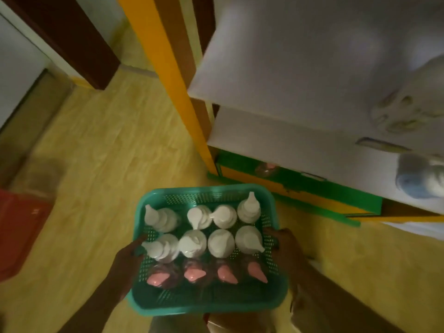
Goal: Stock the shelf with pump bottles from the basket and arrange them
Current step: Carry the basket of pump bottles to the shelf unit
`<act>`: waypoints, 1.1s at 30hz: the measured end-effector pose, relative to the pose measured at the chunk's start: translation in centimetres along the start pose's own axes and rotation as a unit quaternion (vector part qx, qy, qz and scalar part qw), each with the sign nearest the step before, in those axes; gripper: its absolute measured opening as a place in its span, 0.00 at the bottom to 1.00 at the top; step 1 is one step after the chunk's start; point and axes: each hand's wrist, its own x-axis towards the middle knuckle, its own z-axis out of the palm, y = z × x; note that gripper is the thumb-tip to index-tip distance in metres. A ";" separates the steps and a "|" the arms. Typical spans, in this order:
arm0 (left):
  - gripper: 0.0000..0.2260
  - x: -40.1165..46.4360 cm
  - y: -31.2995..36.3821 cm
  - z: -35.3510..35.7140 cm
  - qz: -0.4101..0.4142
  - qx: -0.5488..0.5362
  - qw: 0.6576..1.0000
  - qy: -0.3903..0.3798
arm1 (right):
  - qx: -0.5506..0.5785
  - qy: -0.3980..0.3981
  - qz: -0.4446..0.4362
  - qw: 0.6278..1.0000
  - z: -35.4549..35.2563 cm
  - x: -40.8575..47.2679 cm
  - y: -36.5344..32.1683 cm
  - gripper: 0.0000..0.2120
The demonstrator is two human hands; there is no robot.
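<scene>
I carry a teal perforated basket (276, 294) low in the head view, held off the floor. My left hand (129, 254) grips its left rim and my right hand (287, 246) grips its right rim. Inside stand several white pump bottles (221, 243) in two rows. A row of several pink-topped pump bottles (225, 273) stands nearest me. White shelves (300, 68) with a lower shelf (288, 143) rise at the upper right, beyond the basket.
A yellow upright post (168, 75) edges the shelf unit. Its green and yellow base (312, 186) sits by the floor. Pale packaged goods (418, 179) lie on the right of the shelves. A red object (19, 227) sits at far left on the yellow floor (96, 164).
</scene>
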 end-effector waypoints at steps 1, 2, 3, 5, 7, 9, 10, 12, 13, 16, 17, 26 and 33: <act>0.20 -0.3 -0.3 1.4 0.004 0.003 1.000 0.001 | -0.006 0.008 0.001 1.000 -0.3 0.1 1.7 0.18; 0.21 0.4 -1.0 2.6 0.014 0.003 1.000 0.010 | -0.014 0.018 0.003 1.000 -0.5 0.4 3.4 0.17; 0.22 0.5 -1.2 3.9 0.023 0.023 0.999 0.015 | -0.016 0.024 0.018 0.999 -0.4 0.6 4.8 0.15; 0.23 1.8 -2.1 6.5 0.025 0.062 0.998 0.021 | 0.001 0.022 0.068 0.997 0.6 1.3 7.3 0.12; 0.20 4.7 -3.1 8.0 0.021 0.041 0.999 0.024 | -0.023 0.018 0.087 0.996 2.3 2.7 9.5 0.13; 0.16 7.9 -4.1 9.4 0.013 0.032 0.999 0.021 | -0.039 0.022 0.068 0.997 4.4 4.7 11.5 0.16; 0.15 9.7 -4.9 10.0 0.010 0.050 0.999 0.019 | -0.032 0.026 0.056 0.998 5.5 5.9 12.4 0.16; 0.16 13.2 -6.4 10.9 0.010 0.050 0.999 0.009 | -0.020 0.034 0.053 0.998 7.8 8.5 14.3 0.16; 0.16 15.0 -7.1 11.6 0.015 0.042 0.999 0.004 | -0.008 0.050 0.065 0.997 8.8 9.9 15.3 0.14; 0.08 19.7 -8.6 13.6 0.029 -0.002 1.000 -0.003 | 0.027 0.067 0.107 0.992 12.1 13.9 17.8 0.08; 0.08 21.5 -9.1 14.4 0.044 -0.009 0.999 -0.014 | 0.020 0.065 0.119 0.991 13.0 15.4 18.6 0.07; 0.10 31.6 -12.0 19.3 0.065 0.032 0.988 -0.139 | -0.037 0.087 0.095 0.991 15.9 23.4 25.8 0.14; 0.12 32.2 -12.4 19.2 0.116 0.053 0.979 -0.161 | -0.019 0.135 0.070 0.988 17.7 23.1 26.6 0.18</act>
